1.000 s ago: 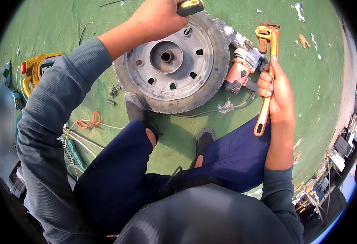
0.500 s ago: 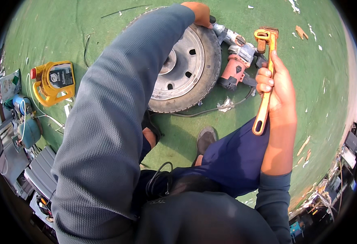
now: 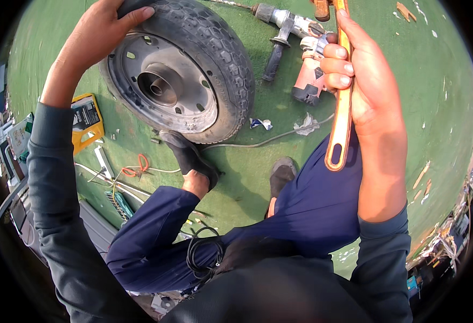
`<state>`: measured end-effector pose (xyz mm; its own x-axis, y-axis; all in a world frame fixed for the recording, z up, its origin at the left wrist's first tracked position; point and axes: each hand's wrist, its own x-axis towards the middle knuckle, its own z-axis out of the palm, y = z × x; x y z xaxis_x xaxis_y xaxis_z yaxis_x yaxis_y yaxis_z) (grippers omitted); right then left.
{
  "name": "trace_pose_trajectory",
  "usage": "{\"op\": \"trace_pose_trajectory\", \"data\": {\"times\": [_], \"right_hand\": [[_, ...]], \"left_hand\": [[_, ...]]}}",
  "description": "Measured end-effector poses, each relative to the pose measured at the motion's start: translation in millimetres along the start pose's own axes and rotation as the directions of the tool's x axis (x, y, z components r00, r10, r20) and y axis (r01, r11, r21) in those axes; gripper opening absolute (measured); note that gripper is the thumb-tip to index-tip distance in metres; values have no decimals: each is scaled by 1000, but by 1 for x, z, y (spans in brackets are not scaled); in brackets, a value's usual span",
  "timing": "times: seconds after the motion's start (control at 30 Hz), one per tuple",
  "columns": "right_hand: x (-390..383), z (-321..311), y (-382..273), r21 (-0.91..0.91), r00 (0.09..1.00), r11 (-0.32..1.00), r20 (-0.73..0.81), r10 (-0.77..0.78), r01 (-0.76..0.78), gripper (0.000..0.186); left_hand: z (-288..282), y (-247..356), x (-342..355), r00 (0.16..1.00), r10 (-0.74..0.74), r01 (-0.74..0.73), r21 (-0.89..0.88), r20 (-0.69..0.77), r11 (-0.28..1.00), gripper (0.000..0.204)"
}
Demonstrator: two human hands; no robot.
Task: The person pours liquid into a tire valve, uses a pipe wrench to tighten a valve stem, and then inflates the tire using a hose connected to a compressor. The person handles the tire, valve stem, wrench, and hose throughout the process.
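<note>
My left hand (image 3: 107,24) grips the top of the tyre (image 3: 231,89) on a grey steel wheel (image 3: 188,102), which is tilted up near my left shoe (image 3: 185,153), its open hub facing me. My right hand (image 3: 368,89) is closed round the long handle of a yellow pipe wrench (image 3: 340,134), held upright with its jaw at the top edge of the picture. Behind it on the green floor (image 3: 430,107) lie a pink-and-silver power tool (image 3: 309,81) with a black side handle (image 3: 273,59) and a long bit attached.
A yellow jug (image 3: 85,137) stands at the left, near orange-handled scissors (image 3: 134,171), cords and a green tool (image 3: 119,204). A grey cable (image 3: 263,142) crosses the floor by crumpled paper (image 3: 306,126). Clutter (image 3: 435,247) lines the right edge.
The wheel has tilted and shifted left. My left hand has moved left with it; the black-and-yellow handle it held earlier is out of sight. The wrench is slightly higher.
</note>
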<state>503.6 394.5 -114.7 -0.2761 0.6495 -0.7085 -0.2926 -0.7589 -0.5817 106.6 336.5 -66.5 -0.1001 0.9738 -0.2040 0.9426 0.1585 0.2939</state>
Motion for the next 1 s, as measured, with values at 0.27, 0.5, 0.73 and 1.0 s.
{"op": "trace_pose_trajectory", "data": {"times": [0.27,0.5,0.73,1.0], "right_hand": [[3,27,24,-91,995,995,88,47,-39,40],[18,56,42,-98,995,991,36,94,-90,42],[53,93,60,-203,995,979,97,-4,24,38],[92,62,54,-522,997,851,72,-15,50,47]], "left_hand": [[-50,-72,-133,947,-300,272,-209,-115,939,53],[-50,-86,-217,884,-391,319,-281,-255,905,49],[-26,-29,-170,904,17,-55,-77,-427,996,34],[-73,45,-339,626,-334,210,-261,-704,942,15]]}}
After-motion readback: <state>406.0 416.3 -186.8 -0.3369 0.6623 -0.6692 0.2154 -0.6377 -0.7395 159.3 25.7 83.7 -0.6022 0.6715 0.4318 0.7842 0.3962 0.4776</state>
